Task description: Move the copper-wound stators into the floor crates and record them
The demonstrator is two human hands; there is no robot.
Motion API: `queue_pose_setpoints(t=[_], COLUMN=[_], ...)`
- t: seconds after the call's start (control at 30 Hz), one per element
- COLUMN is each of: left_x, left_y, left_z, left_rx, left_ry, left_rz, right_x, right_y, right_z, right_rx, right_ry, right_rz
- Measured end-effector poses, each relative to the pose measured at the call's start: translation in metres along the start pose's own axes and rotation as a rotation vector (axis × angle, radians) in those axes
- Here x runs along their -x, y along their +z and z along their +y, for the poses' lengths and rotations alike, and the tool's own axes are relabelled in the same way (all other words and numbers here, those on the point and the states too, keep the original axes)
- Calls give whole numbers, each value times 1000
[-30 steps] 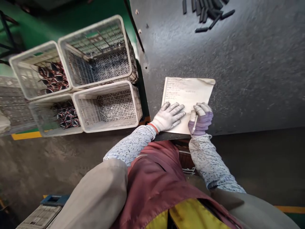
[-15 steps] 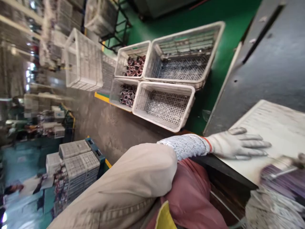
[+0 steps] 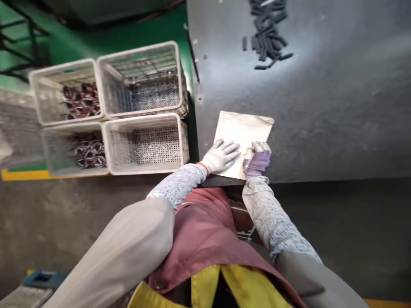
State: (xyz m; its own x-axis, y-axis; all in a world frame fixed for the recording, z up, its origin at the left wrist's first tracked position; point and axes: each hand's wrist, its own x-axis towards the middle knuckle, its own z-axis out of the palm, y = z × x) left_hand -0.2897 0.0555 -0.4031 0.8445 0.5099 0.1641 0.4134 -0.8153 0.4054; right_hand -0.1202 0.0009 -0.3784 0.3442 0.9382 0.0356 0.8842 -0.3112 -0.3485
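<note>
Pressing an open, white-gloved left hand flat on a paper sheet, a worker held a pen in the curled, purple-coated right hand, its fingers closed around the barrel. The sheet lay at the near edge of a grey table, with short black pieces heaped well beyond it. White plastic crates stood on the floor just beside the table, two holding wire bundles.

Writing on the paper sheet seems too small and blurred to read.
</note>
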Motion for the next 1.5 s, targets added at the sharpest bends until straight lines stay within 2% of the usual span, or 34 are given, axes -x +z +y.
queue_pose_setpoints(t=[0.1,0.27,0.37,0.63,0.83,1.03,1.37,1.43,1.5], left_x=[2,4,4,6,6,7,6,6,6], left_y=[3,1,3,3,5,8,9,9,8], left_z=[-3,-1,-3,-3,-4,-5,-5,-5,-4], left_rx=[10,-28,-46,-54,-69,-94,-79,-79,-85], left_ry=[19,-4,2,-9,14,44,34,34,36], left_rz=[59,16,31,16,53,135,110,92,78], right_x=[0,2,3,3,3,3,1,2,5], right_y=[15,21,26,51,56,56,53,47,31], right_z=[7,8,12,29,30,32,30,29,23], right_rx=[-25,-64,-73,-201,-208,-197,-181,-203,-287], right_ry=[98,92,61,-102,-180,-162,-122,-97,-89], right_rz=[80,47,84,363,509,460,451,417,395])
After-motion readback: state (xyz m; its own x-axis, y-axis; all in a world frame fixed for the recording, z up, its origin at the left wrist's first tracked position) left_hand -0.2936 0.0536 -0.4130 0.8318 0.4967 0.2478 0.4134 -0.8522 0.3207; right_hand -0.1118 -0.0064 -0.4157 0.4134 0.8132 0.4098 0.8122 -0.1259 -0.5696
